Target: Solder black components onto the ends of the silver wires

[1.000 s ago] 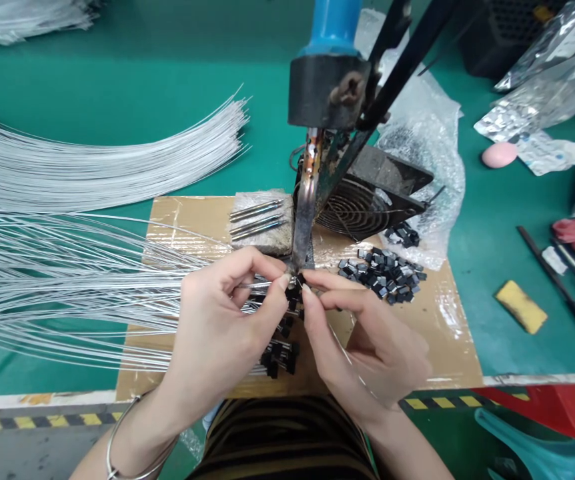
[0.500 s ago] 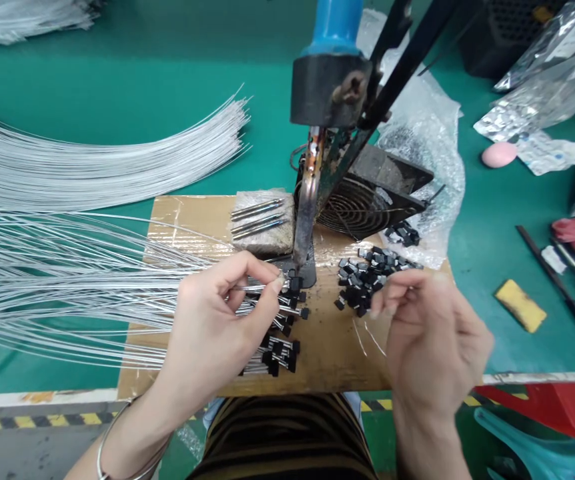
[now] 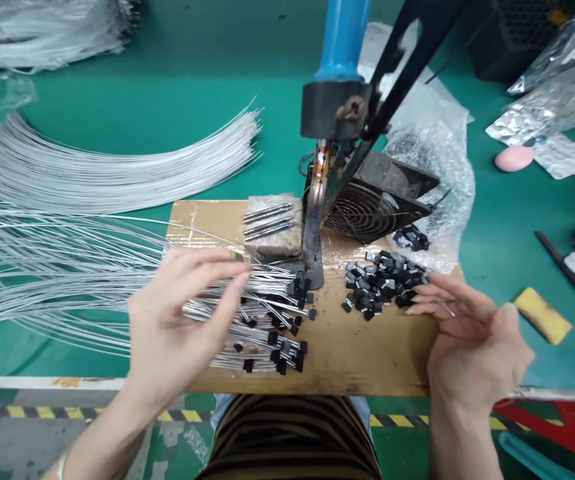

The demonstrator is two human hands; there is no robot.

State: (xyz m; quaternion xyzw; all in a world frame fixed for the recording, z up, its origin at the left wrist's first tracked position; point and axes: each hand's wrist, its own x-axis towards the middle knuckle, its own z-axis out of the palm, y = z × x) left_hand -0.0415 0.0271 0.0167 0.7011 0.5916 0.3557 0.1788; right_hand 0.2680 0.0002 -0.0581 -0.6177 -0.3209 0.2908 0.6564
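My left hand point(image 3: 177, 320) hovers over a fan of thin silver wires point(image 3: 67, 280) whose ends carry small black parts point(image 3: 287, 333); its fingers are loosely spread and blurred by motion, with nothing clearly gripped. My right hand point(image 3: 472, 333) lies at the right end of the brown board point(image 3: 367, 360), fingers stretched toward a pile of small black components point(image 3: 382, 283), touching its right edge. A soldering iron point(image 3: 315, 213) on a blue-handled stand points down at the board between both hands.
A second bundle of silver wires point(image 3: 117, 167) curves across the green mat. A sponge block with metal tips point(image 3: 272, 227), a black fan point(image 3: 377, 200), bubble wrap point(image 3: 432, 140), a yellow sponge point(image 3: 542, 313), foil bags point(image 3: 552, 100) and a pink object point(image 3: 515, 159) lie around.
My left hand let go of the wire end near the iron tip and drew back left, opening. My right hand moved right to the component pile and opened out. The view shifted slightly.
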